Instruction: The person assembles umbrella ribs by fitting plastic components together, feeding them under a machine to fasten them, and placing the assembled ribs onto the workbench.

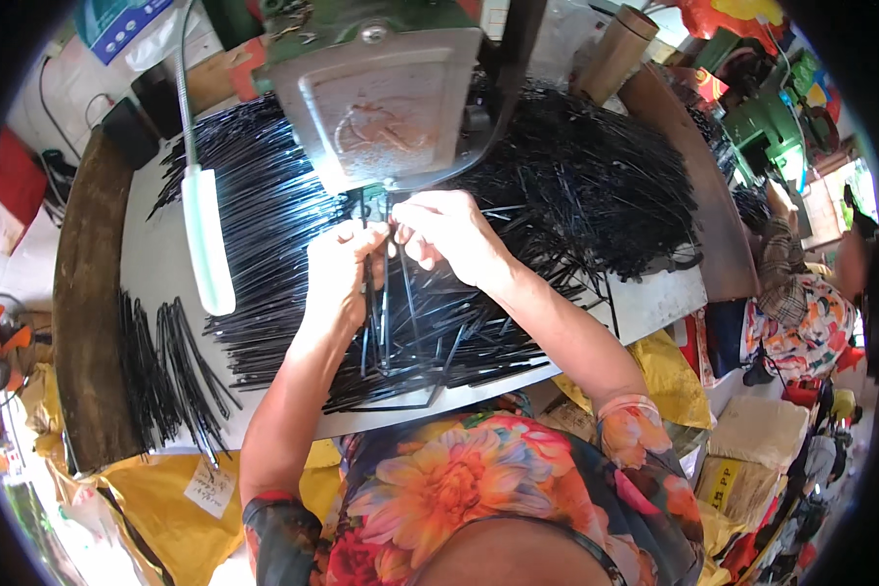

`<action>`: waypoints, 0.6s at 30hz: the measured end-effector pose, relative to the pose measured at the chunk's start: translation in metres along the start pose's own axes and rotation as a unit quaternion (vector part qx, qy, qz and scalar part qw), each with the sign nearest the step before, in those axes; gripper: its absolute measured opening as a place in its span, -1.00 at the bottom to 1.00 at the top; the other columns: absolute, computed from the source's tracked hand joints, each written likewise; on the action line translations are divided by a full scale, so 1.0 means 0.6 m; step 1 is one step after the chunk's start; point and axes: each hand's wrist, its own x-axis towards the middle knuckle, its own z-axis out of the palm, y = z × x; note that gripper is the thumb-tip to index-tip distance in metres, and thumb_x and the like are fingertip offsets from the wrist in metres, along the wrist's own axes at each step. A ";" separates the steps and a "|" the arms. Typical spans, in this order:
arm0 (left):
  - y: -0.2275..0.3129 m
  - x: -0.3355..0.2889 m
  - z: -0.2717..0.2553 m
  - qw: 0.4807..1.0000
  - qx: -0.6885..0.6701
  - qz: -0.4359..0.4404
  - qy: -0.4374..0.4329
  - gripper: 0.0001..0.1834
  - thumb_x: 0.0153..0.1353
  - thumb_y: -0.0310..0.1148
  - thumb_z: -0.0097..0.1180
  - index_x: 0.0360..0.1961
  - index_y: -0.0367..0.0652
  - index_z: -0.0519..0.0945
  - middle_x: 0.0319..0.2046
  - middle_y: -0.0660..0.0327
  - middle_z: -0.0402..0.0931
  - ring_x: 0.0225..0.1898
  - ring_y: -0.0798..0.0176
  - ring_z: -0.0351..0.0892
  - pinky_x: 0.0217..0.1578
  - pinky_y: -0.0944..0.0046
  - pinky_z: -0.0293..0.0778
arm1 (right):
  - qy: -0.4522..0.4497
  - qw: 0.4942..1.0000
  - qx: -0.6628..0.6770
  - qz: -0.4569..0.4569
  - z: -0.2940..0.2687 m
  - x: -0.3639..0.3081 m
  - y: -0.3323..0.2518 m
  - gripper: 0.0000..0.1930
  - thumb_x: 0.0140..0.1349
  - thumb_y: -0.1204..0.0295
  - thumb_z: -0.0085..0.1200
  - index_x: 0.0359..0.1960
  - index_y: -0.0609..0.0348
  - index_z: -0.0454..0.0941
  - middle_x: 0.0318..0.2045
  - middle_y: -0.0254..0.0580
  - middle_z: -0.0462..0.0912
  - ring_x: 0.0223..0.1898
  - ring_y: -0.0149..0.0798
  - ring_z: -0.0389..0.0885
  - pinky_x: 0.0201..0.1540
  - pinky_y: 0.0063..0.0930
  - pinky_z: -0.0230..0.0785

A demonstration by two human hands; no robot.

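Note:
Just below the head of a green and grey bench machine (386, 107), my two hands are close together. My left hand (336, 266) is closed in a pinch on thin black rods (385, 317), whose lengths hang down toward me. Beside it, my right hand (449, 232) has its fingers bent and thumb and forefinger pressed together at the machine's lower edge. What lies in that pinch is too small to make out. The rods' far ends are partly hidden by my fingers and the machine.
Dense heaps of black rods cover the worktable on the left (259, 264) and right (596, 186). A white lamp (207, 244) on a bendable neck hangs left of my hands. Curved wooden boards (93, 303) edge the table. Another person (796, 293) works at far right.

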 end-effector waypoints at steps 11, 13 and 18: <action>0.014 0.000 0.006 0.999 0.027 -0.021 0.008 -0.83 -0.01 -0.44 0.06 -0.68 -0.15 0.38 -0.74 0.26 0.34 -0.80 0.46 0.15 -0.78 0.47 0.11 | 0.154 0.941 -0.300 -0.025 -0.149 -0.039 -0.098 -0.88 0.07 0.48 0.00 -0.42 0.28 0.52 -0.61 -0.29 0.50 -0.71 -0.57 0.37 -0.75 -0.76 0.13; 0.016 -0.002 0.007 0.999 0.028 -0.025 0.012 -0.82 0.01 -0.45 0.05 -0.68 -0.14 0.37 -0.74 0.26 0.34 -0.80 0.47 0.15 -0.79 0.48 0.11 | 0.168 0.928 -0.331 -0.031 -0.169 -0.044 -0.108 -0.89 0.07 0.49 0.00 -0.43 0.27 0.52 -0.64 -0.31 0.49 -0.71 -0.57 0.36 -0.74 -0.75 0.13; 0.012 -0.002 0.006 0.999 0.026 -0.024 0.011 -0.91 -0.02 -0.46 0.07 -0.61 -0.17 0.44 -0.73 0.32 0.35 -0.78 0.51 0.18 -0.77 0.55 0.08 | 0.190 0.916 -0.352 -0.037 -0.185 -0.056 -0.124 -0.88 0.05 0.50 -0.01 -0.49 0.32 0.52 -0.65 -0.27 0.50 -0.72 -0.53 0.36 -0.68 -0.66 0.21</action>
